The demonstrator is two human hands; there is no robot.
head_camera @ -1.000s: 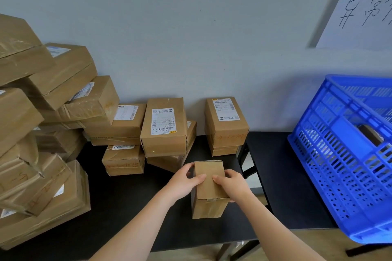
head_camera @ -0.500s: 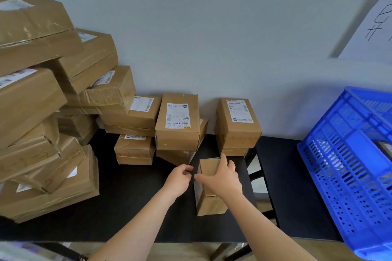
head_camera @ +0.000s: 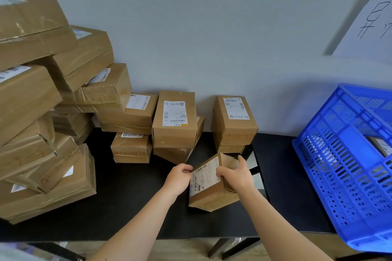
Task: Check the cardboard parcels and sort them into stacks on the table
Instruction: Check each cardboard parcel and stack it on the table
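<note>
Many brown taped cardboard parcels [head_camera: 38, 133] lean in a tall heap at the left of the black table [head_camera: 127, 207], with lower stacks of labelled parcels [head_camera: 174, 121] along the wall beside it. Next comes the left hand [head_camera: 179, 178], fingers curled round the left edge of the small brown cardboard parcel [head_camera: 212, 195]. This parcel is tilted over the table's front right part; whether its lower corner touches the top I cannot tell. The right hand [head_camera: 235, 176] grips its right end, thumb on the upper face. A second ago a plain face was uppermost; now the parcel has been turned so its white shipping label [head_camera: 204, 176] faces up. That suggests the check is under way, with stacking yet to come. Furthest right stands a blue slotted plastic crate [head_camera: 350, 165].
</note>
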